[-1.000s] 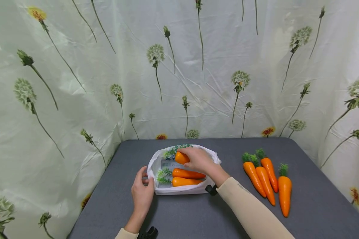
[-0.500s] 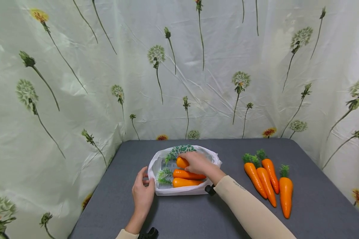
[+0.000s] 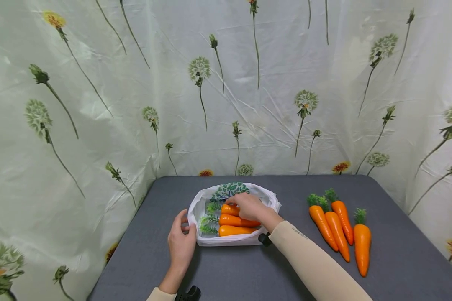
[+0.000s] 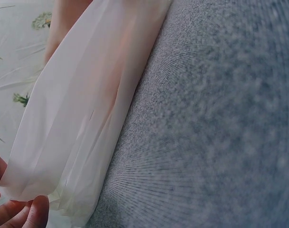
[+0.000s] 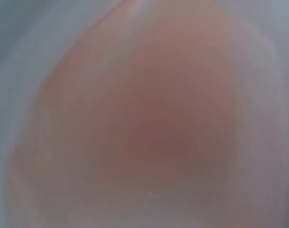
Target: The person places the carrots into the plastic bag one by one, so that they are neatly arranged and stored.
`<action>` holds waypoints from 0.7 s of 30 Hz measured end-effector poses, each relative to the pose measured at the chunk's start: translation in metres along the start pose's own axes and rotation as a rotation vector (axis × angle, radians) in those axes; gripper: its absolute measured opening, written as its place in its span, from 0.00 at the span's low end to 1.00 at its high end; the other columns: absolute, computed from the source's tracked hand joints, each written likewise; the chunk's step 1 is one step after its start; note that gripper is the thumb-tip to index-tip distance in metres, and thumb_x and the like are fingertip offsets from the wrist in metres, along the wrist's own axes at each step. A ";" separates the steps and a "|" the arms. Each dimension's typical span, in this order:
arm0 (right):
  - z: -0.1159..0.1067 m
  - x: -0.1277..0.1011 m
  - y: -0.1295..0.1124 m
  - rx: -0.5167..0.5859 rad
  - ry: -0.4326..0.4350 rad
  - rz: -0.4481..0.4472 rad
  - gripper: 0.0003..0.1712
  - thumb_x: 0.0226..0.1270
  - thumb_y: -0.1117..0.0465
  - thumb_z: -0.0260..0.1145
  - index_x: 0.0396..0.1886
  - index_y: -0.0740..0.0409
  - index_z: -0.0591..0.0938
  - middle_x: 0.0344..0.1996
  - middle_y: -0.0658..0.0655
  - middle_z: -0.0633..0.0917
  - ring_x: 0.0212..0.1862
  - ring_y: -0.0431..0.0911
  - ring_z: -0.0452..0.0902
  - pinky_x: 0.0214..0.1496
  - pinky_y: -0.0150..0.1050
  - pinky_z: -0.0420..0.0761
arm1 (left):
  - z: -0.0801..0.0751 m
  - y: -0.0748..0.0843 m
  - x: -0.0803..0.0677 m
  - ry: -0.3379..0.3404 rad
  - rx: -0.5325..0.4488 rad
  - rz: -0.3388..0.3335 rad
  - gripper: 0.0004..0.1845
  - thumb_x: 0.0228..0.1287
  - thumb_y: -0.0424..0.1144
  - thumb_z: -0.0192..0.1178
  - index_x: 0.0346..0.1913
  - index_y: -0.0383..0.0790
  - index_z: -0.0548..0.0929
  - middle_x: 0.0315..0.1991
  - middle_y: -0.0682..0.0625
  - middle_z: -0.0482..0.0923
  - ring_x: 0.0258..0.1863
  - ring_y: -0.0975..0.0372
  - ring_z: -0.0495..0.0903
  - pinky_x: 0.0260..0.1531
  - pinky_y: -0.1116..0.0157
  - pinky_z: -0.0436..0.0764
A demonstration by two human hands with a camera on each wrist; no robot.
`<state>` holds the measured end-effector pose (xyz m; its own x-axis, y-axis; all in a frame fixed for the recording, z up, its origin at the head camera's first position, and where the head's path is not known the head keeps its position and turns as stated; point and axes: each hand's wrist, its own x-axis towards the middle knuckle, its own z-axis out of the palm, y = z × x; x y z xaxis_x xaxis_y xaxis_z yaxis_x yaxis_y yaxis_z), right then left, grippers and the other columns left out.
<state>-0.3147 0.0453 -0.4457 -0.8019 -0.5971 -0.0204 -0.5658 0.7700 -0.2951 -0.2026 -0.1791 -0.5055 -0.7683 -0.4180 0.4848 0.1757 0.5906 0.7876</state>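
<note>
A white plastic bag (image 3: 226, 241), its mouth spread wide, lies on the dark grey table. My left hand (image 3: 182, 240) pinches its left rim; the left wrist view shows fingertips (image 4: 37, 211) on the plastic edge. Inside, two orange toy carrots lie side by side, a middle carrot (image 3: 237, 220) and a near carrot (image 3: 235, 230), green tops to the left. Behind them, my right hand (image 3: 251, 207) holds a third carrot (image 3: 229, 210) low in the bag, covering its right part. The right wrist view is too blurred to show the fingers.
On the right side of the table (image 3: 286, 267) several more toy carrots (image 3: 337, 236) lie loose, tops pointing away from me. A white curtain (image 3: 267, 83) with a dandelion print hangs behind the table and along its left side.
My right hand has lowered the third carrot from above the bag's floor to beside the other two. My left hand has stayed at the bag's left rim.
</note>
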 end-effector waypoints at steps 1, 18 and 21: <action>0.000 0.000 0.000 0.004 0.000 0.001 0.36 0.58 0.79 0.62 0.62 0.43 0.83 0.51 0.47 0.85 0.51 0.45 0.80 0.48 0.38 0.81 | 0.000 0.000 0.000 -0.001 0.000 -0.001 0.25 0.62 0.30 0.64 0.64 0.40 0.78 0.45 0.46 0.83 0.33 0.59 0.80 0.34 0.58 0.80; -0.007 -0.003 -0.002 0.043 0.023 -0.006 0.29 0.62 0.71 0.64 0.63 0.46 0.82 0.53 0.51 0.85 0.53 0.47 0.79 0.45 0.41 0.81 | 0.000 0.001 0.000 -0.005 0.000 -0.008 0.25 0.63 0.31 0.65 0.64 0.40 0.78 0.45 0.46 0.82 0.33 0.59 0.80 0.32 0.59 0.79; -0.010 -0.004 -0.002 0.044 0.041 -0.009 0.30 0.62 0.70 0.65 0.64 0.47 0.82 0.53 0.52 0.85 0.52 0.48 0.80 0.42 0.41 0.81 | 0.000 0.000 0.001 -0.004 -0.001 -0.002 0.25 0.63 0.31 0.64 0.64 0.40 0.78 0.45 0.46 0.82 0.33 0.60 0.80 0.33 0.58 0.80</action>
<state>-0.3122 0.0481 -0.4356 -0.8043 -0.5939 0.0214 -0.5652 0.7532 -0.3365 -0.2031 -0.1795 -0.5055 -0.7714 -0.4164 0.4812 0.1744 0.5889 0.7892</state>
